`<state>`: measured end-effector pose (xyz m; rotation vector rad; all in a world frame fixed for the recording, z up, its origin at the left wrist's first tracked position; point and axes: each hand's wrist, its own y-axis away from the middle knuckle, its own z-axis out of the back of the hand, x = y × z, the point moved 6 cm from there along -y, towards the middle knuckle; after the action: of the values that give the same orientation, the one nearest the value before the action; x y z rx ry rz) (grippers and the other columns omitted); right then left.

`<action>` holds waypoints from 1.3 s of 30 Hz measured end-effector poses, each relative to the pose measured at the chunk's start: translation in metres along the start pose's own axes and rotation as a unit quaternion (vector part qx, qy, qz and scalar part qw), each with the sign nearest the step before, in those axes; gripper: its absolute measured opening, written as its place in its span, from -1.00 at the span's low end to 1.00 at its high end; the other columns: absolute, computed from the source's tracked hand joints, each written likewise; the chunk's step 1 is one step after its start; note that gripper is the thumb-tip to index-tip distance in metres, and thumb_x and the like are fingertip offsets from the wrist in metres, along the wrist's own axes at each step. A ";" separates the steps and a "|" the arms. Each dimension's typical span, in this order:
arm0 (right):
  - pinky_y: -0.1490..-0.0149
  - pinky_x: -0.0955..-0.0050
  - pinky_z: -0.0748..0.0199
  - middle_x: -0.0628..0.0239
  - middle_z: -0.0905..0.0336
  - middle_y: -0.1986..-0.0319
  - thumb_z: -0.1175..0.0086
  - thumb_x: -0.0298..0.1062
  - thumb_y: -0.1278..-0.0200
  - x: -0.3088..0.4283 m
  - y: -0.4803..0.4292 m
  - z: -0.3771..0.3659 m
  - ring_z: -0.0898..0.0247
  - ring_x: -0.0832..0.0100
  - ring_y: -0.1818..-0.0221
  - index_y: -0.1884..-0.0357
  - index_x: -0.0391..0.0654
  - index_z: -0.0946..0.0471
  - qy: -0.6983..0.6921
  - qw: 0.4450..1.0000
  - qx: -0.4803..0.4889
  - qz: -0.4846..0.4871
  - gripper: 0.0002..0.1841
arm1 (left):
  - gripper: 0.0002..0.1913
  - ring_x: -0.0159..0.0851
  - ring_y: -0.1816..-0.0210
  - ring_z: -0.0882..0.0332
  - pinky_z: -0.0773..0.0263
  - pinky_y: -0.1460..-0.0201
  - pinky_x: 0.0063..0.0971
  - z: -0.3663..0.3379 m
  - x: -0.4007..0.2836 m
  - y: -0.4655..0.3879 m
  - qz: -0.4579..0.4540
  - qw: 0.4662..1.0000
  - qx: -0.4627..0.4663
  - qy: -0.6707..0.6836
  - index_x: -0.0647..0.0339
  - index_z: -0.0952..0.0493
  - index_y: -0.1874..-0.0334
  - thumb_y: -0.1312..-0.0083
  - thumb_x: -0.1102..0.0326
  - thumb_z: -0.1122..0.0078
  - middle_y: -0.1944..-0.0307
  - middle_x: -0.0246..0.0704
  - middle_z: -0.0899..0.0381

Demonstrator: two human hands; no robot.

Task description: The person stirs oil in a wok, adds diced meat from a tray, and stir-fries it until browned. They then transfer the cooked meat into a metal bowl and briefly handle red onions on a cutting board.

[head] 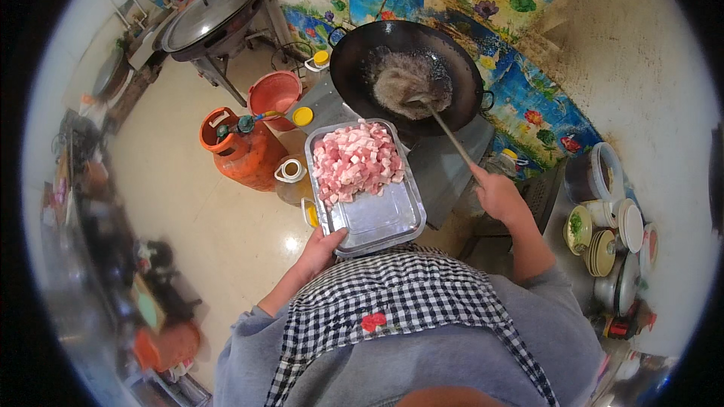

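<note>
My left hand [319, 250] grips the near left corner of a rectangular metal tray [376, 217], its thumb over the rim. Diced raw meat [357, 161], pink with pale fatty cubes, is heaped over the tray's far part. Beyond the tray stands a large dark wok [464, 62] with two loop handles, holding a bubbling, foamy liquid [404, 87]. My right hand [498, 195] is closed on the long handle of a cooking utensil [449, 134], whose head rests partly in the foam. The exact shape of that head is hard to tell.
An orange gas cylinder [249, 158] stands on the floor at left, beside a red plastic basin [275, 96] and an oil jug [294, 186]. A grey table [447, 164] lies under the wok's near side. Stacked yellow bowls [599, 253] and lidded containers are at right.
</note>
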<state>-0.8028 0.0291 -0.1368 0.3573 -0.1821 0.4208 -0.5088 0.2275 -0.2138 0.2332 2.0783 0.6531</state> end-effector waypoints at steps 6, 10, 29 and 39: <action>0.12 0.07 -0.37 -0.15 -0.49 0.27 0.08 -0.46 -0.18 0.016 -0.045 -0.011 -0.42 -0.08 0.21 -0.33 -0.04 -0.13 -0.015 0.998 -0.054 -0.040 -0.39 | -0.64 -0.31 0.09 -0.50 -0.39 -0.02 -0.40 -0.002 -0.003 0.001 0.005 0.999 0.042 0.000 0.32 -0.35 -0.10 -0.26 0.42 -0.04 0.08 -0.28 -0.53; 0.11 0.06 -0.37 -0.16 -0.48 0.29 0.06 -0.45 -0.15 0.008 -0.031 -0.012 -0.41 -0.09 0.22 -0.32 -0.06 -0.16 -0.009 0.993 -0.021 -0.117 -0.39 | -0.64 -0.31 0.07 -0.49 -0.38 -0.05 -0.40 0.004 -0.005 0.004 0.012 0.999 0.031 -0.019 0.29 -0.34 -0.12 -0.27 0.43 -0.03 0.06 -0.30 -0.52; 0.64 0.47 -0.20 0.34 -0.37 0.61 0.06 -0.44 -0.24 0.013 -0.189 0.011 -0.24 0.52 0.69 -0.33 -0.15 -0.13 -0.617 0.770 -0.141 -0.086 -0.42 | -0.67 -0.32 0.16 -0.51 -0.41 0.06 -0.42 -0.006 -0.019 0.025 0.033 0.998 -0.022 -0.047 0.32 -0.38 -0.06 -0.26 0.39 -0.06 0.14 -0.30 -0.55; 0.09 0.32 -0.41 0.00 -0.53 0.17 0.02 -0.35 -0.17 -0.028 0.031 0.026 -0.50 0.19 0.18 -0.29 -0.11 -0.23 -0.275 0.956 0.107 -0.001 -0.42 | -0.66 -0.28 0.20 -0.52 -0.45 0.11 -0.35 -0.011 -0.007 0.017 0.004 0.999 -0.040 -0.012 0.31 -0.34 -0.07 -0.25 0.38 -0.03 0.17 -0.27 -0.54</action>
<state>-0.8444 0.0356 -0.1099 0.6858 -0.6822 0.3322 -0.5154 0.2348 -0.1946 0.2035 2.0241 0.7347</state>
